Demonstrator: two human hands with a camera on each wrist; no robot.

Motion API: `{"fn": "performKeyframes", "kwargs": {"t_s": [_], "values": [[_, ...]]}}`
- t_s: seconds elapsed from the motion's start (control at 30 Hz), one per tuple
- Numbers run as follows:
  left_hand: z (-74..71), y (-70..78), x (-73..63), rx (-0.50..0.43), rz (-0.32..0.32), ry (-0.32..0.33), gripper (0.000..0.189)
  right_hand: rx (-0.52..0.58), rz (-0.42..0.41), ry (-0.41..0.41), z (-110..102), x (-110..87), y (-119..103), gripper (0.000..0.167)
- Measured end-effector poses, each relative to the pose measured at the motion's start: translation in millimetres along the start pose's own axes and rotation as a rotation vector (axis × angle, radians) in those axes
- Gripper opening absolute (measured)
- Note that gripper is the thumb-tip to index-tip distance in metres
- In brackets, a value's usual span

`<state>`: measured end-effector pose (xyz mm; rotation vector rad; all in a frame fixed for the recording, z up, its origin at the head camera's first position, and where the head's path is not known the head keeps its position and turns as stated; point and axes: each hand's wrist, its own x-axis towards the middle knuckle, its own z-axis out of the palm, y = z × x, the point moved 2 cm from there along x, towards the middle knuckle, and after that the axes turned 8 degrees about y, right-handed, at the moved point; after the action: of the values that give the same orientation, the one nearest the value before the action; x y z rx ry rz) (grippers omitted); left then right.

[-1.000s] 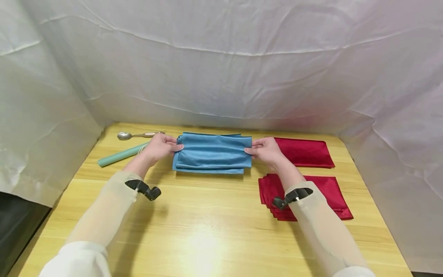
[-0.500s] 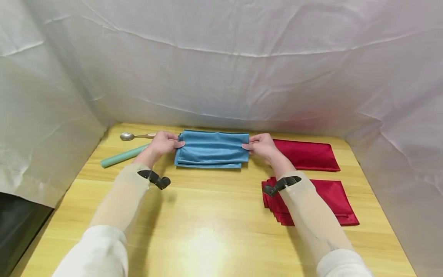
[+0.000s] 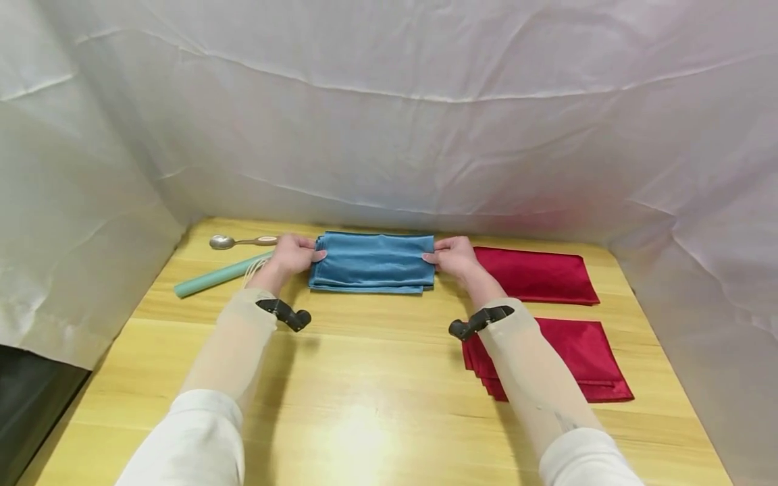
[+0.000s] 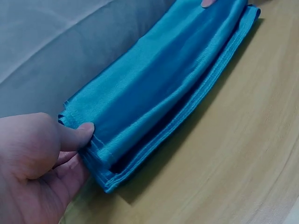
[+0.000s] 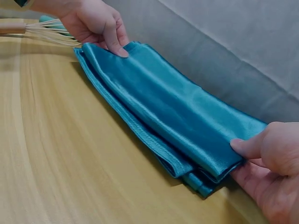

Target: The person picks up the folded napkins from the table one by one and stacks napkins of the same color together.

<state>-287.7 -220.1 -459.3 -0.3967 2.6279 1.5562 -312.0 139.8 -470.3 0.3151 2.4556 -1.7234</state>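
A folded blue satiny cloth (image 3: 373,262) lies lengthwise at the back middle of the wooden table. My left hand (image 3: 293,255) pinches its left end, thumb on top and fingers beneath the layers. At the opposite end my right hand (image 3: 456,258) grips the cloth the same way. From the left wrist view, the stacked folds of the cloth (image 4: 154,88) show along the near side, close over the table. Both thumbs press on the top layer in the right wrist view, where the cloth (image 5: 163,107) sags slightly between the hands.
Two folded red cloths, a back one (image 3: 537,275) and a front one (image 3: 577,351), lie on the right, the front partly under my forearm. On the left are a metal spoon (image 3: 221,241), a green tube (image 3: 219,275) and a whisk (image 5: 49,32). White sheeting (image 3: 389,135) encloses the table.
Both hands have drawn slightly closer together with the blue cloth between them. The cloth's lower layers stick out less on the near side. Both hands keep their grip.
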Motion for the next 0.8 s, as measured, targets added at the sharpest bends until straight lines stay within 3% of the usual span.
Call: {"fn": "performKeyframes", "kwargs": {"t_s": [0.27,0.57,0.8], "values": [[5.9,-3.6,-0.8,0.035,0.011,-0.005,0.051,-0.012,0.013,0.015,3,-4.9,8,0.046],[11.6,-16.2,7.5,0.009,-0.072,0.022,0.053,0.018,-0.011,0.088,6,-4.4,23,0.046],[12.5,-15.3,8.5,-0.006,-0.080,0.034,0.052,0.047,-0.031,0.160,10,-5.8,27,0.045]]}}
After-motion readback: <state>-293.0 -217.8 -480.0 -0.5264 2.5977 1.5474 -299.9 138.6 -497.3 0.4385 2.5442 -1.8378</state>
